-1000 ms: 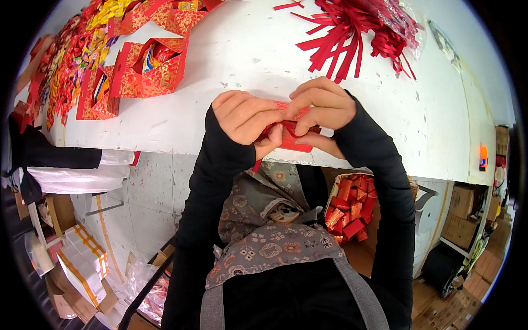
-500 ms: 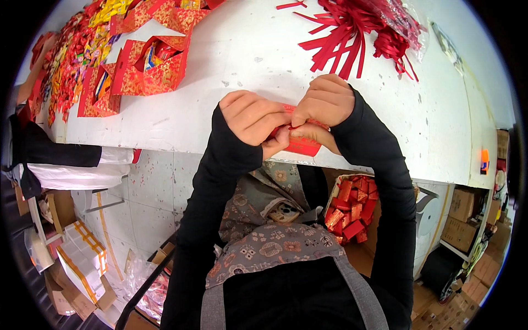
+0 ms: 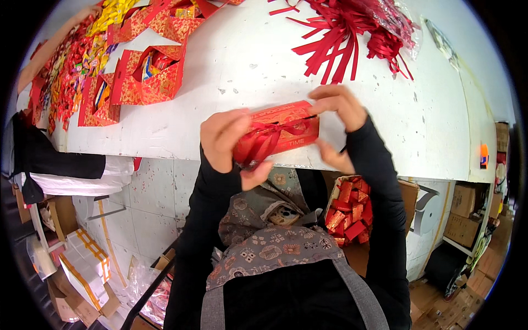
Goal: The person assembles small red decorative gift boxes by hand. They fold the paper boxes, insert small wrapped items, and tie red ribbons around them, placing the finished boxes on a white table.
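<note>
A red candy box (image 3: 300, 124) with gold patterning lies tilted at the table's near edge. A dark red ribbon bow (image 3: 267, 135) is tied across its top, with loops and tails toward the left. My left hand (image 3: 223, 140) grips the box's left end, fingers over the far side and thumb near the front edge. My right hand (image 3: 341, 118) is around the right end, fingers curved and apart from the thumb, slightly blurred. One fingertip is by the far right corner; whether it touches, I cannot tell.
Filled red-gold boxes (image 3: 151, 74) stand at the far left beside a heap of wrapped candies (image 3: 69, 82). A co-worker's arm (image 3: 52, 49) reaches over that heap. Red ribbons (image 3: 341, 47) lie at the back. Below the table, a carton holds several small red boxes (image 3: 349, 209).
My hands, earlier pinched together over the box, have moved apart to its two ends. The bow now shows, and the box has turned slightly. A co-worker's arm has appeared at the far left.
</note>
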Demonstrator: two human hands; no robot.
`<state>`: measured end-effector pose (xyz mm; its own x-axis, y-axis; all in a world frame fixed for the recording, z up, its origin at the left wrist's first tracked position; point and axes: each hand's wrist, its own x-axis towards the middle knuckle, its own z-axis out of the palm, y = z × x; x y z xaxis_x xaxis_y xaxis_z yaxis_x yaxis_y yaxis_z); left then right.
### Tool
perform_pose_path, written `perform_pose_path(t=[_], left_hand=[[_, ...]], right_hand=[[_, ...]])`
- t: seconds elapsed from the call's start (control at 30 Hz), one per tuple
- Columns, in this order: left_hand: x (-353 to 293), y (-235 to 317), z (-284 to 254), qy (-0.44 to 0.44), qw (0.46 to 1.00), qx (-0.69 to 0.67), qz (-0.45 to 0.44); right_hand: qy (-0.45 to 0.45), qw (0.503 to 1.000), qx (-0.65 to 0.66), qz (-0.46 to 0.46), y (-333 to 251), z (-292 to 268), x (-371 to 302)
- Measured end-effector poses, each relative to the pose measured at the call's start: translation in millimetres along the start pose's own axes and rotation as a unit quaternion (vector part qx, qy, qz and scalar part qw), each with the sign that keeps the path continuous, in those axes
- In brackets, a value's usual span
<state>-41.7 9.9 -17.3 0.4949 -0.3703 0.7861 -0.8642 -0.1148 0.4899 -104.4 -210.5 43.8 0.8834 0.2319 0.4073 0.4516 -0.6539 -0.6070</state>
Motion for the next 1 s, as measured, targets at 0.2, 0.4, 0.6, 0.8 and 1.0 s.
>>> perform_pose_path(t=[0.2, 0.4, 0.6, 0.8, 1.0], left_hand=[[7.3, 5.3, -5.0, -0.026, 0.970, -0.111, -0.213], [19.7, 0.7, -4.0, -0.107, 0.992, 0.061, -0.034], [-0.1, 0.3, 15.8, -0.006, 0.991, 0.111, 0.075], [-1.0, 8.3, -10.6, -0.070, 0.995, 0.052, -0.051], [29.1, -46.8, -52.7, 0.023, 0.940, 0.330, -0.086]], right_hand=[[0.017, 0.998, -0.018, -0.057, 20.5, 33.1, 3.4], [0.049, 0.963, 0.222, 0.142, 14.5, 41.1, -12.2], [0.104, 0.906, 0.307, 0.274, 7.7, 57.0, -10.5], [-0.073, 0.980, 0.176, 0.050, 8.1, 13.0, 1.2], [-0.359, 0.746, 0.383, 0.410, 21.2, -2.1, -1.1]])
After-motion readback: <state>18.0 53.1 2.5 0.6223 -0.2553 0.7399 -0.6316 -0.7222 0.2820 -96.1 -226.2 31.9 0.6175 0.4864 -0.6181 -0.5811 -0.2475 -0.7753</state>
